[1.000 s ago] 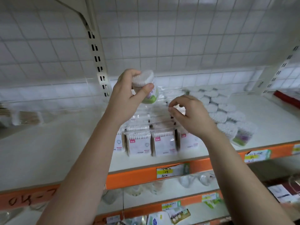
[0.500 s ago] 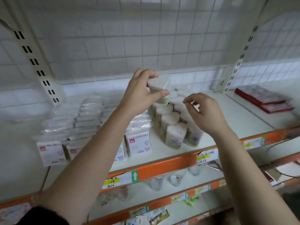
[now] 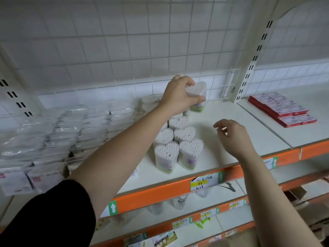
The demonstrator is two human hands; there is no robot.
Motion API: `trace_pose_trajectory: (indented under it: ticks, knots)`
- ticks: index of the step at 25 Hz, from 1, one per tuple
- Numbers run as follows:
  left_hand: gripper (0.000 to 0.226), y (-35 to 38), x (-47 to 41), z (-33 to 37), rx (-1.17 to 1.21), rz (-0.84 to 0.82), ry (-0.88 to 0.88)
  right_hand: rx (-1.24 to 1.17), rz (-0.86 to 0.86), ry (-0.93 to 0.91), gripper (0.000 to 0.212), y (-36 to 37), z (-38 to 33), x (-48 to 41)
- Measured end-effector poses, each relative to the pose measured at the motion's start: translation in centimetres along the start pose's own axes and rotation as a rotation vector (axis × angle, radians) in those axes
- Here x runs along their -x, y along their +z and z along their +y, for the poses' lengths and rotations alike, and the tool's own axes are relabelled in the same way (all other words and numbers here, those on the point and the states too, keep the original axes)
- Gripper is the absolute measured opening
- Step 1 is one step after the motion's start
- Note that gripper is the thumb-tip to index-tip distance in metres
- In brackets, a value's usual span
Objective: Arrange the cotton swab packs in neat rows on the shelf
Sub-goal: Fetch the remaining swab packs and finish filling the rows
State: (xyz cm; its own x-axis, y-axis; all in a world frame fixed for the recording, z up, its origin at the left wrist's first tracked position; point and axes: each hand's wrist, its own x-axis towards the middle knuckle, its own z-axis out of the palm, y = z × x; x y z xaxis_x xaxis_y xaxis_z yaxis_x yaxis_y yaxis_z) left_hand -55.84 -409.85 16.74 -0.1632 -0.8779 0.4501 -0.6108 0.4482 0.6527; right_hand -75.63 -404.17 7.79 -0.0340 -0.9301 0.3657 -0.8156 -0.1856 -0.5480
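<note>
Upper centre of the frame, the left hand has its grip wrapped round a heart-shaped cotton swab pack, upright at the far end of the double row of packs on the white shelf. The right hand hovers right of centre, grip loose, holding nothing. Red boxes lie at far right.

Store shelving bay. A white wire-grid back panel rises behind the shelf, fixed between two cream slotted uprights, one at left, one at right. The shelf deck is white with an orange front rail carrying a handwritten price label and a green arrow tag. Two lower shelves below carry the same orange rails. Lighting is dim, even and greyish.
</note>
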Motion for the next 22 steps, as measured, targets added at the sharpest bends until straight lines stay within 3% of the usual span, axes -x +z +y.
trace_pose_trajectory:
  ticks: [3,11,18,22]
  knots:
    - [0.054,1.9,-0.1,-0.4,-0.063,-0.034,-0.040,0.031,-0.067,0.021,0.021,1.1,1.6,0.3]
    - [0.059,3.4,-0.2,-1.5,-0.539,-0.288,-0.138,0.055,-0.031,-0.032,0.019,2.0,2.8,0.4]
    - [0.066,3.2,-0.7,-1.3,-0.648,-0.290,-0.150,0.066,-0.034,-0.030,0.016,2.0,2.5,0.7]
    - [0.064,2.8,-0.4,-1.4,-0.563,-0.312,-0.172,-0.034,-0.009,0.009,0.019,1.4,1.6,0.8]
